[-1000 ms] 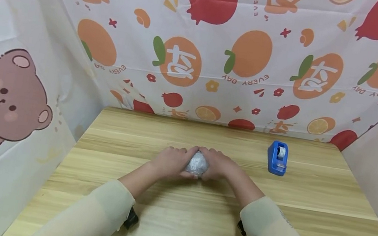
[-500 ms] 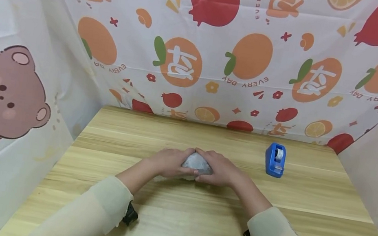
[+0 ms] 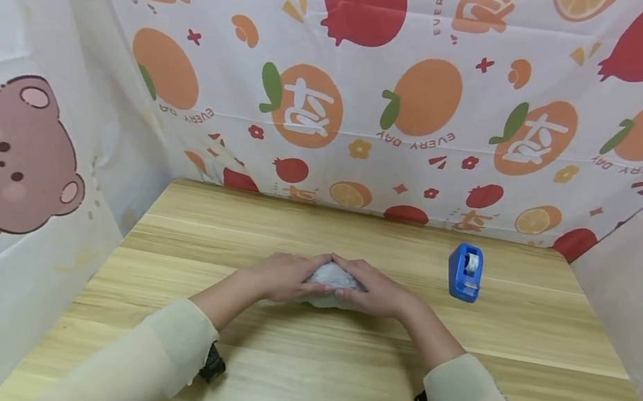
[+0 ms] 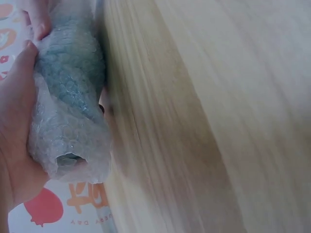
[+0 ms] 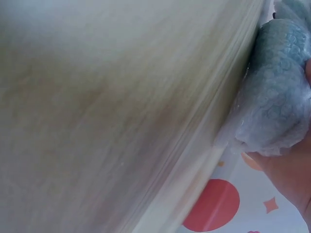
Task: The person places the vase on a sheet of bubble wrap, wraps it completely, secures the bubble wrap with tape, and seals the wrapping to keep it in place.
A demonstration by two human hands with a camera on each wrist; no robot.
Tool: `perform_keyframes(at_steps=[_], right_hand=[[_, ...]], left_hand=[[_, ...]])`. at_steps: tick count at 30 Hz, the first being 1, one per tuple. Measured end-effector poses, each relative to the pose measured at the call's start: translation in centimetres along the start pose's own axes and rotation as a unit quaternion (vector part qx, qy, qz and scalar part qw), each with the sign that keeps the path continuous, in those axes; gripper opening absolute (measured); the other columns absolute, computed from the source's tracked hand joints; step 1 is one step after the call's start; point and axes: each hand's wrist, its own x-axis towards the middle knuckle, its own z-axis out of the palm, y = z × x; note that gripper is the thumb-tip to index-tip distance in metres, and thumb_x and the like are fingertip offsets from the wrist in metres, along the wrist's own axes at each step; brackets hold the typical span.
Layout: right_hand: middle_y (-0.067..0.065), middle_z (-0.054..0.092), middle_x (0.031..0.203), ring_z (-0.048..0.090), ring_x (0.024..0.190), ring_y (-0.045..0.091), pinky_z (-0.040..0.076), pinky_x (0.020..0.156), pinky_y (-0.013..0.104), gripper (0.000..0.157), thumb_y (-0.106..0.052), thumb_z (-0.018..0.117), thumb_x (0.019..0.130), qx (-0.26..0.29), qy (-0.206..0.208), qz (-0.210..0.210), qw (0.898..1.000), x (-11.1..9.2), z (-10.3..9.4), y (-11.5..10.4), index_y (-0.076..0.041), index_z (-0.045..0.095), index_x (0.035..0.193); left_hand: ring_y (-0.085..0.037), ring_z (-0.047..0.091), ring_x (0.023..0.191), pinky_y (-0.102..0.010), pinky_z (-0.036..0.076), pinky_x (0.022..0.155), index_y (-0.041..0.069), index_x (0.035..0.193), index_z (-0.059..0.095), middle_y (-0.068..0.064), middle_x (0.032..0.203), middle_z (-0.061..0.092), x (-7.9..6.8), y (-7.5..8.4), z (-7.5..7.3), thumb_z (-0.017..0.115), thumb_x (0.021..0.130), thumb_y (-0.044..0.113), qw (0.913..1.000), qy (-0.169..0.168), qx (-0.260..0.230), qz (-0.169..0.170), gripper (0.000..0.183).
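Observation:
Both hands hold a bubble-wrapped bundle [image 3: 333,274] low over the middle of the table. My left hand [image 3: 284,279] grips its left part and my right hand [image 3: 379,292] its right part, with fingertips meeting over the top and thumbs close together on the near side. In the left wrist view the bundle [image 4: 73,92] is long and rounded, with blue-green showing through clear bubble wrap and loose wrap round a small dark opening at its end. From the right wrist, the bundle [image 5: 277,90] lies along the palm, its wrap gathered at the end. What is inside is hidden by the wrap.
A blue tape dispenser [image 3: 465,272] with a roll of tape stands at the back right of the wooden table [image 3: 324,383]. Behind the table hangs a fruit-print cloth [image 3: 366,116], and a bear-print cloth [image 3: 6,158] hangs on the left.
A second ago the bundle showed a rounded silvery face between the hands. It now lies crosswise, more covered by the fingers, and the hands have spread slightly apart. The tape dispenser has not been touched.

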Motion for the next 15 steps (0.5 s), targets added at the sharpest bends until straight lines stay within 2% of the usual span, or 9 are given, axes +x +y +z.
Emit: perform_keyframes(at_steps=[6, 8, 10, 12, 13, 15], right_hand=[[0.008, 0.039, 0.152, 0.039, 0.137, 0.026, 0.033, 0.113, 0.051, 0.054, -0.03, 0.045, 0.105, 0.049, 0.004, 0.004, 0.999, -0.2, 0.1, 0.5, -0.034, 0.026, 0.155], [0.008, 0.041, 0.152, 0.04, 0.138, 0.026, 0.032, 0.113, 0.051, 0.051, -0.029, 0.043, 0.106, 0.046, 0.015, 0.006, 0.999, -0.2, 0.2, 0.6, -0.035, 0.028, 0.154], [0.008, 0.043, 0.151, 0.04, 0.138, 0.027, 0.032, 0.113, 0.051, 0.05, -0.031, 0.042, 0.106, 0.012, 0.033, 0.004, 0.999, -0.1, 0.4, 0.5, -0.034, 0.029, 0.154], [0.006, 0.045, 0.15, 0.04, 0.139, 0.029, 0.03, 0.114, 0.051, 0.05, -0.033, 0.042, 0.106, -0.059, 0.061, 0.0, 0.996, -0.2, 0.7, 0.2, -0.034, 0.031, 0.154], [0.006, 0.047, 0.149, 0.04, 0.139, 0.03, 0.03, 0.114, 0.051, 0.049, -0.034, 0.043, 0.105, -0.105, 0.079, -0.006, 0.991, -0.2, 0.8, 0.1, -0.033, 0.033, 0.153], [0.004, 0.052, 0.145, 0.042, 0.137, 0.03, 0.031, 0.114, 0.05, 0.048, -0.033, 0.046, 0.104, -0.203, 0.122, -0.027, 0.971, -0.4, 1.1, 0.0, -0.031, 0.038, 0.151]], left_hand=[[-0.025, 0.054, 0.128, -0.049, 0.045, 0.102, 0.023, 0.157, 0.024, -0.007, 0.144, 0.055, -0.3, -0.1, -0.1, 0.031, 0.102, 0.059, 0.9997, 0.006, 0.019, 0.015, 0.066], [-0.027, 0.053, 0.13, -0.052, 0.042, 0.104, 0.023, 0.156, 0.025, -0.01, 0.143, 0.055, -0.3, -0.1, -0.1, 0.029, 0.103, 0.056, 0.9993, 0.012, 0.031, 0.015, 0.063], [-0.029, 0.052, 0.13, -0.055, 0.039, 0.105, 0.023, 0.156, 0.027, -0.01, 0.141, 0.056, -0.4, 0.0, 0.0, 0.029, 0.104, 0.055, 0.998, 0.024, 0.056, 0.015, 0.061], [-0.03, 0.051, 0.13, -0.057, 0.039, 0.104, 0.023, 0.154, 0.032, -0.009, 0.139, 0.057, -0.5, 0.1, 0.0, 0.031, 0.105, 0.052, 0.9945, 0.047, 0.092, 0.02, 0.058], [-0.029, 0.05, 0.13, -0.057, 0.039, 0.103, 0.023, 0.154, 0.034, -0.008, 0.139, 0.056, -0.6, 0.2, 0.1, 0.033, 0.105, 0.05, 0.9917, 0.062, 0.111, 0.024, 0.056], [-0.028, 0.05, 0.129, -0.054, 0.043, 0.101, 0.021, 0.151, 0.04, -0.006, 0.138, 0.056, -0.7, 0.3, 0.2, 0.038, 0.105, 0.046, 0.9827, 0.102, 0.148, 0.044, 0.053]])
